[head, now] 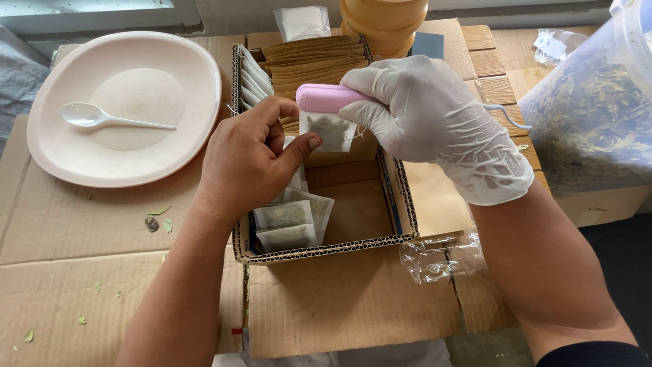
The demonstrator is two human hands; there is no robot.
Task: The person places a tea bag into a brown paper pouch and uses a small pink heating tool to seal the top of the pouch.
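Item in hand: one small filter sachet of dried leaf, being held over the open cardboard box.

Left hand, bare: I am pinching the sachet's lower edge between thumb and curled fingers, closed narrow on it.

Right hand, in a white glove: I am gripping a pink handheld sealer, fingers wrapped tight around it, and it is clamping the sachet's top edge.

Done, as I judge it: several filled sachets are already lying in the box's near left corner; a row of brown paper envelopes is standing at the far end.

Left, as I judge it: much of the box floor is showing bare, and the clear tub of dried leaves at right is looking well stocked.

Nearby: pink plate with white plastic spoon.
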